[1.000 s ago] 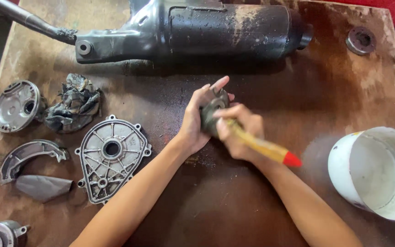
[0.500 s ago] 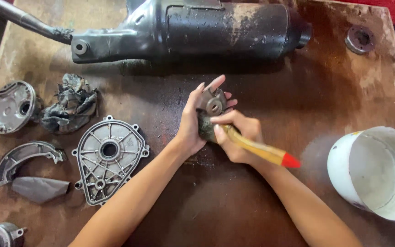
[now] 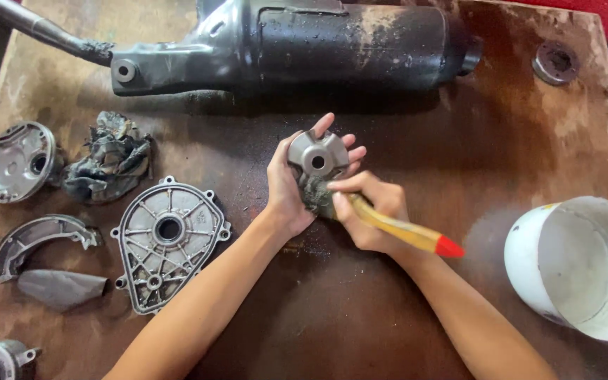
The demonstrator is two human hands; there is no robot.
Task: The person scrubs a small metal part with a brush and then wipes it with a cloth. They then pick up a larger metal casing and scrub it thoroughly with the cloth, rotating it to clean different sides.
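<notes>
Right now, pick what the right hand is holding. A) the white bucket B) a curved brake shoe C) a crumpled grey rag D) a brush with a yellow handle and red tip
D: the right hand grips the brush by its yellow handle with the red tip pointing away, its bristles against the round metal part held in the left hand.

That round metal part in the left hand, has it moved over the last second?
Yes. The round metal part has turned in the left hand to face the camera and sits slightly nearer the black muffler than before.
</notes>
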